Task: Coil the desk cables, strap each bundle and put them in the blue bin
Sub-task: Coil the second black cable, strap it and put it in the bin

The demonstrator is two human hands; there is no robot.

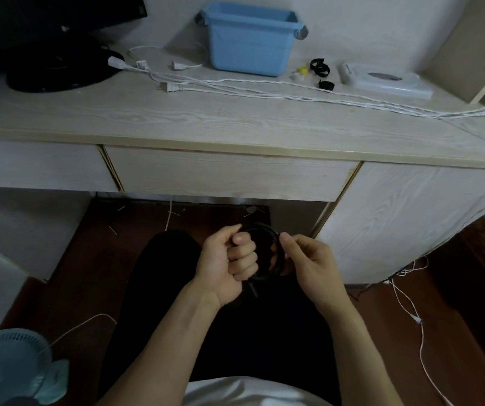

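Hands are holding a coiled black cable (pixel 264 253) over the lap, left hand (pixel 229 259) fisted round one side, right hand (pixel 308 259) pinching the other, while the blue plastic bin (pixel 250 39) and white cords (pixel 264 86) are lying on the pale woodgrain tabletop (pixel 176 112).

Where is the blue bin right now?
In the head view, the blue bin sits at the back of the desk against the wall, with white cables in front of it and black straps at its right.

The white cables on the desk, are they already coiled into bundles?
No: the white cables lie stretched out loose across the desk, in front of the blue bin, with their plugs spread apart.
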